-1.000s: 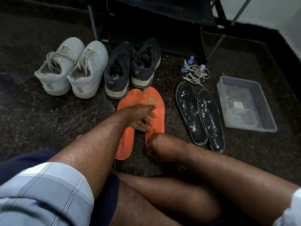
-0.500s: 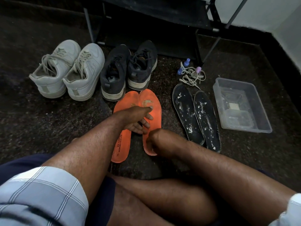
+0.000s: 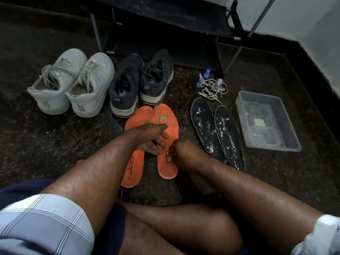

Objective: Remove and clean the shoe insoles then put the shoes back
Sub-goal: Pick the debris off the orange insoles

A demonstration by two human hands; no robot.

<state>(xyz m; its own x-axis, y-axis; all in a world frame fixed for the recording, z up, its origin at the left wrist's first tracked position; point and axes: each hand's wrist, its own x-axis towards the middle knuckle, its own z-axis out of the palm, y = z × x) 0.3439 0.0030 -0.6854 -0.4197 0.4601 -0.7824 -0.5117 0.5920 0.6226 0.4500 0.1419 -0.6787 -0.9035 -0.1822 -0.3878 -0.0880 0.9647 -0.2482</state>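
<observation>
Two orange insoles lie side by side on the dark floor in front of me, the left orange insole (image 3: 132, 168) and the right orange insole (image 3: 168, 116). My left hand (image 3: 154, 138) reaches across both, its straight fingers pressing down on the right one. My right hand (image 3: 179, 151) sits at that insole's right edge, with its curled fingertips on the surface; nothing shows inside it. Two black insoles (image 3: 217, 133) flecked with white lie to the right. A pair of black shoes (image 3: 139, 83) and a pair of white sneakers (image 3: 73, 83) stand behind.
A clear plastic tub (image 3: 272, 147) sits at the right beside the black insoles. Loose white laces (image 3: 211, 87) and small bottles (image 3: 207, 72) lie behind them. A black shoe rack (image 3: 165, 21) stands at the back, and a wall corner is at far right. My crossed legs fill the foreground.
My right hand has slid from the heel end of the right orange insole up toward its middle. My left hand stays pressed on the same insole.
</observation>
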